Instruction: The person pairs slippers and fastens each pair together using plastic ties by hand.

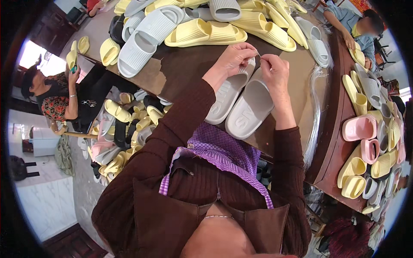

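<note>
A pair of light grey slippers lies side by side on the brown table in front of me, the left slipper [224, 101] against the right slipper [249, 112], toes away from me. Over the toe straps, my left hand [234, 60] and my right hand [276, 74] are close together, thumbs and forefingers pinched. Between the fingertips shows a thin strand [258, 55], only faintly visible. My hands partly hide the straps. To the right of the pair lies a long bundle of clear, thin strands [315, 112].
Yellow slippers [206, 33] and grey slippers [146, 41] are heaped along the table's far side. On a reddish-brown table [329, 142] at right lie more slippers, some pink. A floor pile [124, 133] is at left. One person stands left with a slipper; another works far right.
</note>
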Motion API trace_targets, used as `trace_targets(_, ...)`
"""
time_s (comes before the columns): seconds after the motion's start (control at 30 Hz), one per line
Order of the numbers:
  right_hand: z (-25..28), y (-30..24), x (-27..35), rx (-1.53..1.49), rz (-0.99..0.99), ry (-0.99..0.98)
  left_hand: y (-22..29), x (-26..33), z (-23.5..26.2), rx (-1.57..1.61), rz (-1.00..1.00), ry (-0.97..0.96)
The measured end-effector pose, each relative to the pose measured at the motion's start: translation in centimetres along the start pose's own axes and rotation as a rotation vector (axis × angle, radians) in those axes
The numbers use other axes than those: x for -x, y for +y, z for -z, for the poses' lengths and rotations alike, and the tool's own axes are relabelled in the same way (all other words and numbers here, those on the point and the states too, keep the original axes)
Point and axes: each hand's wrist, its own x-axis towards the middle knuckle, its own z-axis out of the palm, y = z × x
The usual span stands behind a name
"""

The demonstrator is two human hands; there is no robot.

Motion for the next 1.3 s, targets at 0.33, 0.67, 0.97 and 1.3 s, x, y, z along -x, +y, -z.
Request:
trace_targets(0.33, -0.1, -0.2, 0.1, -0.094, -0.171, -0.044, -0.2, 0.1, 0.1, -0.029, -0.016, -0.048)
trace_targets(0.67, -0.1, -0.6, 0.1, -0.015, -0.108, -0.059, -0.2, 0.3, 0.5, -0.034, 0.051, -0.082)
trace_targets(0.97, 0.4, 0.2, -0.7, -0.112, -0.285, 0.085, 0.2, 0.8, -0.7, -0.055, -0.142, 0.042)
trace_targets(1.3, 6.9, -7.3, 2.9, -0.236, -0.427, -0.549, 2.1, 8.3, 6.8, -0.859, -0.457, 0.378)
